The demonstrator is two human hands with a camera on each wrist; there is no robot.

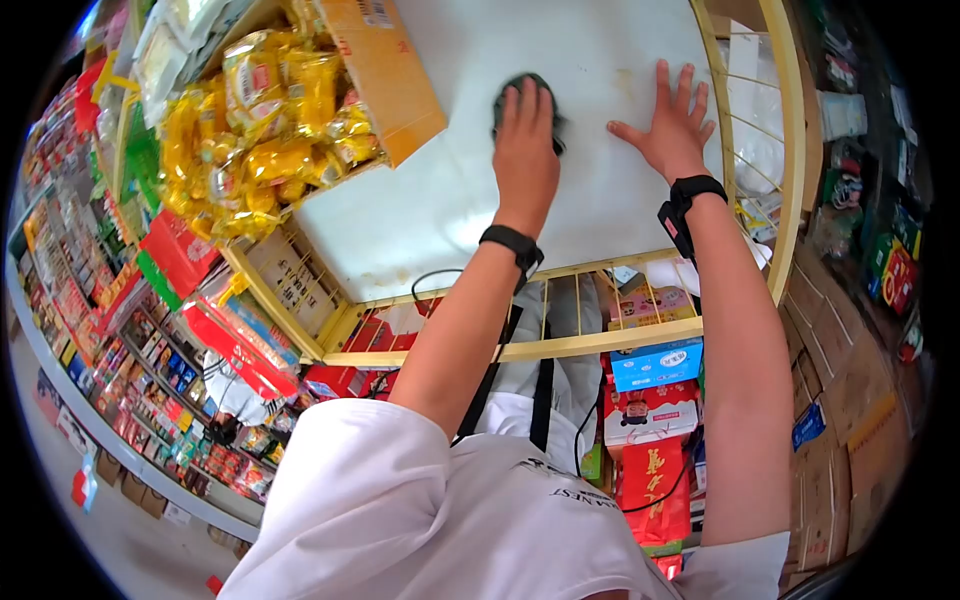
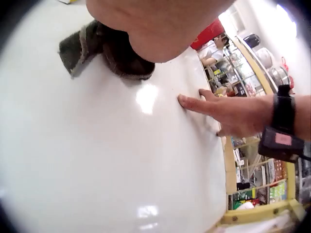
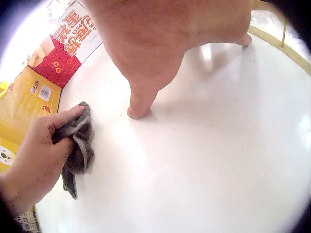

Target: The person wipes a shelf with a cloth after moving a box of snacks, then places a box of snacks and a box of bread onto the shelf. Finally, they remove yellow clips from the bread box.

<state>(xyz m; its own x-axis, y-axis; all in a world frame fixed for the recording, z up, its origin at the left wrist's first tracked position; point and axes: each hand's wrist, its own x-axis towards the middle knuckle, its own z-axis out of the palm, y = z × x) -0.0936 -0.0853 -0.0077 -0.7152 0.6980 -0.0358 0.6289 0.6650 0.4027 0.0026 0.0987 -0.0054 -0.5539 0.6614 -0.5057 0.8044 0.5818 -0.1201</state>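
A dark grey cloth (image 1: 553, 128) lies bunched on the white board (image 1: 420, 220) under my left hand (image 1: 527, 165). In the right wrist view, the thumb and fingers of that hand grip the crumpled cloth (image 3: 81, 145). Seen from the left wrist, much of the cloth (image 2: 124, 56) shows past the base of the hand, with one folded end sticking out. My right hand (image 1: 672, 128) rests on the board near its right edge, fingers spread and fingertips down on the surface. It holds nothing.
A yellow railing (image 1: 590, 345) runs round the board. At the left, a cardboard box (image 1: 385, 80) sits beside a heap of yellow packaged snacks (image 1: 265, 130). Red and blue boxes (image 1: 655, 367) stand below the near rail. Stocked shelves (image 1: 160, 370) fill the far left.
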